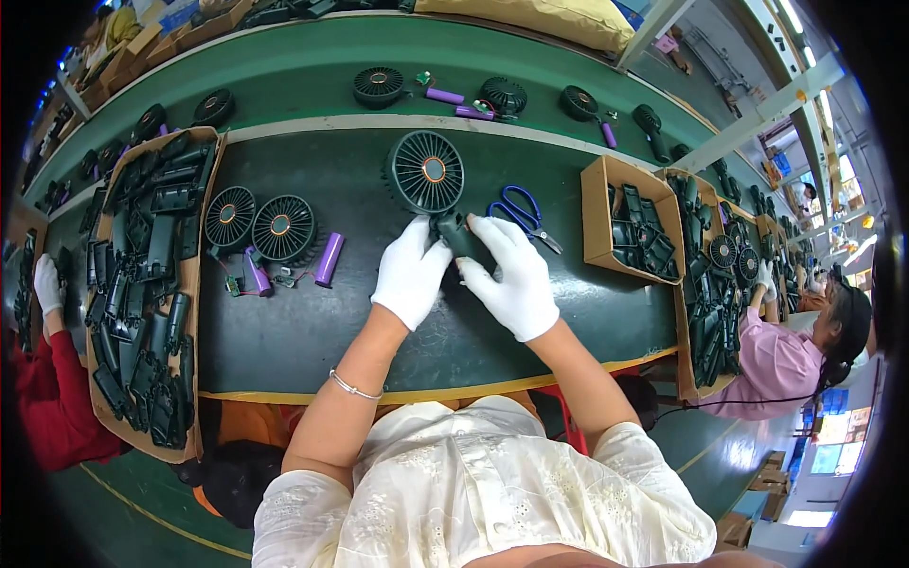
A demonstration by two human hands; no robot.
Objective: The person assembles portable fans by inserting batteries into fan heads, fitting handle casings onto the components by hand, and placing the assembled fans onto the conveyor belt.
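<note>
Both my hands wear white gloves and meet at a dark handheld fan (426, 172), whose round grille with an orange-ringed hub points away from me. My left hand (413, 270) grips the neck side of the fan's handle. My right hand (511, 275) is closed round the dark handle (464, 243) from the other side. Part of the handle is hidden under my fingers. Right of the fan lie scissors (524, 220) with blue handles. To the left, two fan heads (284, 227) rest on the table with purple battery cells (329, 259) and small green circuit boards wired to them.
A long cardboard tray (202, 379) heaped with dark handle shells stands at left. On the right is a smaller cardboard box (598, 222) of dark parts, with fuller boxes beyond. A green conveyor (312, 80) carries fans and cells along the back. Co-workers sit on both sides.
</note>
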